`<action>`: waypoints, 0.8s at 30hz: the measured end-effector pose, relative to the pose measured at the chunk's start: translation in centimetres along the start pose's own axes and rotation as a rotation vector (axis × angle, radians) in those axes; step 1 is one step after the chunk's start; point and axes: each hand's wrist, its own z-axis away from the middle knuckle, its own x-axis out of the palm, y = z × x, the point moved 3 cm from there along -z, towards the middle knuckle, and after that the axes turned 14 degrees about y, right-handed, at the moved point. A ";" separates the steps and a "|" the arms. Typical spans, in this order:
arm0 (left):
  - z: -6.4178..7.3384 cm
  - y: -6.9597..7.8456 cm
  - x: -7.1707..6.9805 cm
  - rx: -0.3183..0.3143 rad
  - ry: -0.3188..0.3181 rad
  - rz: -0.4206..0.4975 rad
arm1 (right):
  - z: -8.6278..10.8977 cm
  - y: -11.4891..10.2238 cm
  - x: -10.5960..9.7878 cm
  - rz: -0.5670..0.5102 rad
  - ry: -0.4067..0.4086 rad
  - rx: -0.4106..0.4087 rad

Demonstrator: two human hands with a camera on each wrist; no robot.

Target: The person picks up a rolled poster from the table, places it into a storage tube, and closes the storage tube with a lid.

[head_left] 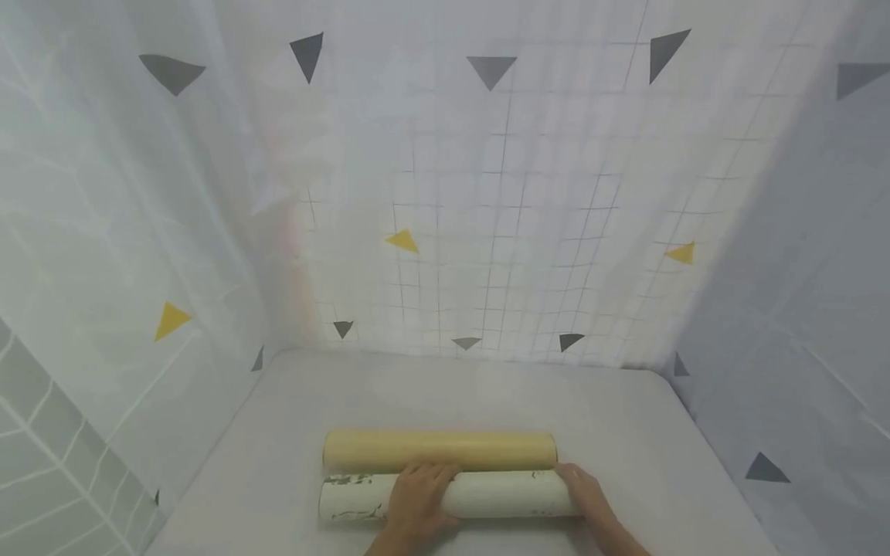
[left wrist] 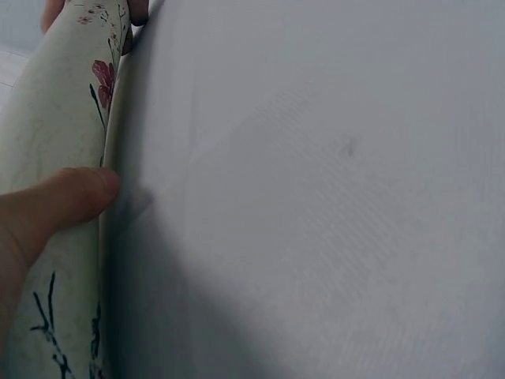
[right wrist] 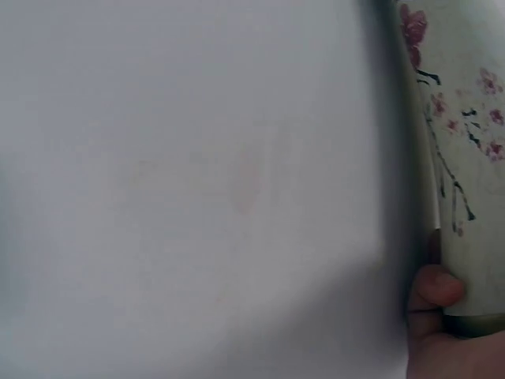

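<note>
A white roll (head_left: 511, 496) with a flower-and-twig pattern lies crosswise on the white surface, and a loose edge runs along its near side. My left hand (head_left: 419, 498) grips it left of its middle, fingers over the top and thumb (left wrist: 87, 193) on the near side. At its right end my right hand (head_left: 587, 498) holds the roll, with the thumb (right wrist: 439, 286) near the rim in the right wrist view. Just behind, parallel and close against it, lies a plain yellow roll (head_left: 445, 450).
The white tabletop (head_left: 445, 394) has a rounded far edge. Pale sheets with grid lines hang behind it (head_left: 528, 193) and at both sides, marked with grey triangles (head_left: 491, 71) and yellow triangles (head_left: 404, 241).
</note>
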 end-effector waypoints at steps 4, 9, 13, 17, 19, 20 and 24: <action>0.1 0.1 0.0 0.003 0.007 -0.009 | 0.7 0.4 0.0 -0.092 0.008 0.039; 0.1 0.2 0.0 0.008 0.021 0.000 | 0.7 0.1 0.2 -0.137 0.021 0.014; 0.0 0.2 -0.1 0.002 0.044 0.013 | 0.7 -0.2 0.3 -0.161 0.020 -0.005; 0.1 0.3 -0.1 -0.005 0.045 0.027 | 0.7 -0.2 0.5 -0.187 0.011 -0.001; 0.1 0.3 0.0 -0.005 0.042 0.029 | 0.8 -0.2 0.5 -0.198 0.005 0.000; 0.1 0.3 0.0 -0.005 0.042 0.030 | 0.9 -0.1 0.5 -0.199 0.001 -0.002; 0.1 0.3 0.0 -0.005 0.043 0.028 | 0.9 -0.1 0.5 -0.206 0.002 -0.023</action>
